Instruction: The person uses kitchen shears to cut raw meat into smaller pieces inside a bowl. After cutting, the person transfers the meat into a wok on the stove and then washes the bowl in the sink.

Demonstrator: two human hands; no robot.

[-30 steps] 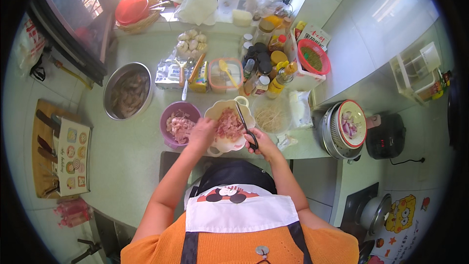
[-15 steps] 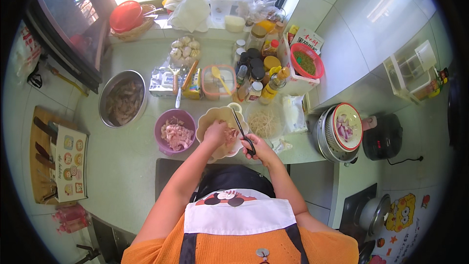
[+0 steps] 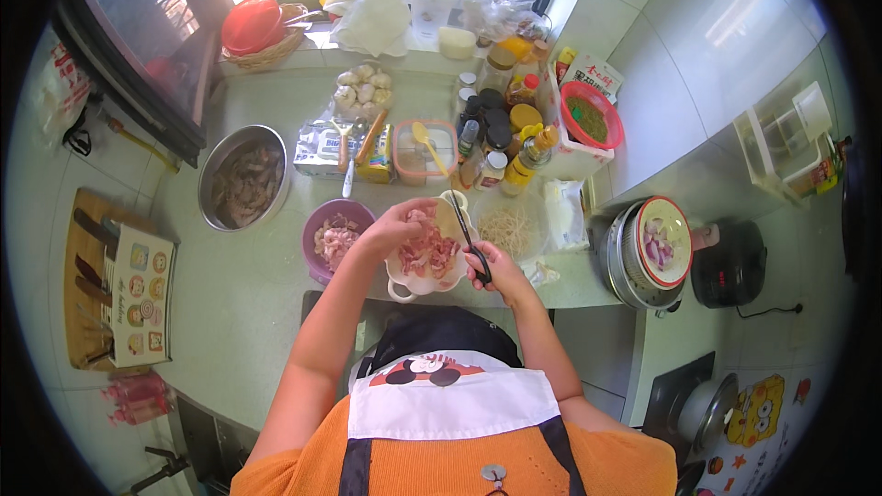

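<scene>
In my right hand [image 3: 497, 272] is a pair of black-handled scissors [image 3: 463, 230], with the narrow blades pointing away from me over the right side of a cream scalloped bowl [image 3: 402, 287]. Cut pieces of raw pink meat [image 3: 430, 255] lie inside that bowl. My left hand [image 3: 395, 226] is over the bowl's far left side, fingers curled round what looks like a piece of raw meat. Just left of it stands a purple bowl [image 3: 312, 259] holding more raw meat [image 3: 336, 239], partly covered by my hand and wrist.
A steel bowl [image 3: 208, 207] of shrimp stands farther left. Garlic [image 3: 364, 90], a lidded container [image 3: 425, 165] with a yellow spoon, and several sauce bottles [image 3: 530, 161] are behind. Pale shreds [image 3: 503, 231] lie to the right, beside stacked colanders [image 3: 617, 262] and a knife block [image 3: 87, 285] is far left.
My left hand has lifted from the middle of the cream bowl toward its far left side, uncovering the cut meat. The scissors stay in my right hand. The whole view has shifted slightly.
</scene>
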